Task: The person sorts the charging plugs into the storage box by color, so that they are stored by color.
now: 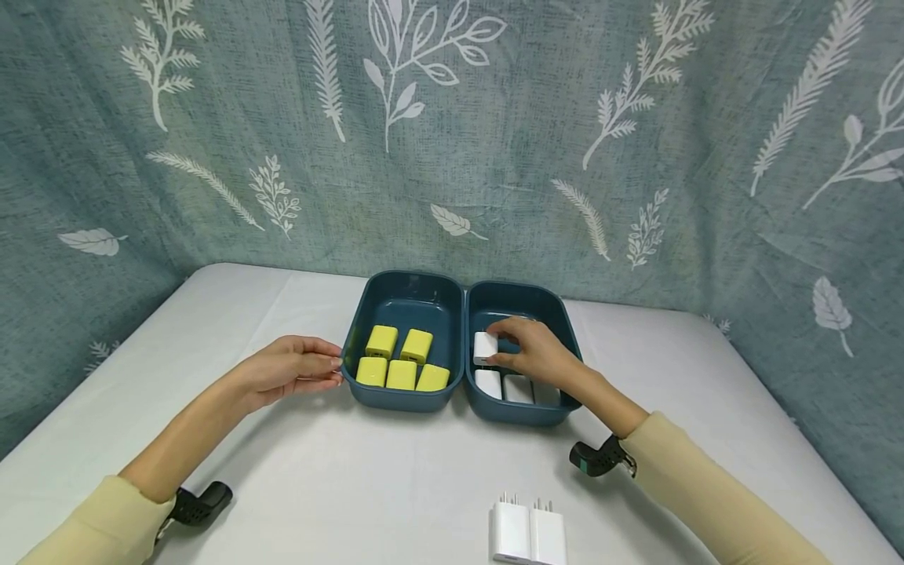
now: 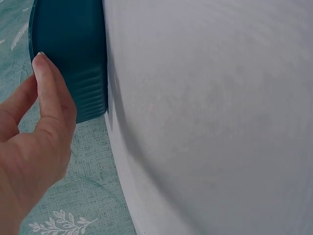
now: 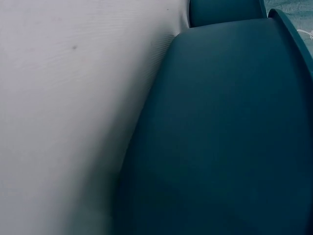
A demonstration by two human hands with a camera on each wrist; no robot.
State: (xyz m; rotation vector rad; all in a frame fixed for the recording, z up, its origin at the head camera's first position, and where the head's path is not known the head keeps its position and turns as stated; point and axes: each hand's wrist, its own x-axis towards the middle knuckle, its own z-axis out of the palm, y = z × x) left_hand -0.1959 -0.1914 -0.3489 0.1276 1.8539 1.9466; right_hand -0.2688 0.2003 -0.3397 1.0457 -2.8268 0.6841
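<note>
My right hand [image 1: 533, 349] reaches into the right dark blue bin [image 1: 519, 413] and pinches a white charger plug [image 1: 485, 347] between thumb and fingers. Below it, along the bin's near side, lie white charger plugs [image 1: 519, 388], partly in shadow. At the left bin [image 1: 402, 400], my left hand [image 1: 293, 367] touches the outer left side, its fingers fairly straight. The left wrist view shows that hand [image 2: 41, 132] with a fingertip at the bin's rim [image 2: 32, 29]. Several yellow charger plugs [image 1: 401, 375] sit inside the left bin. The right wrist view shows the bin wall [image 3: 220, 127], not the hand.
Two white charger plugs, one [image 1: 511, 530] beside the other [image 1: 548, 537], lie on the white table [image 1: 353, 486] near the front, prongs pointing away. The bins stand side by side. A green leaf-patterned cloth [image 1: 494, 157] hangs behind the table.
</note>
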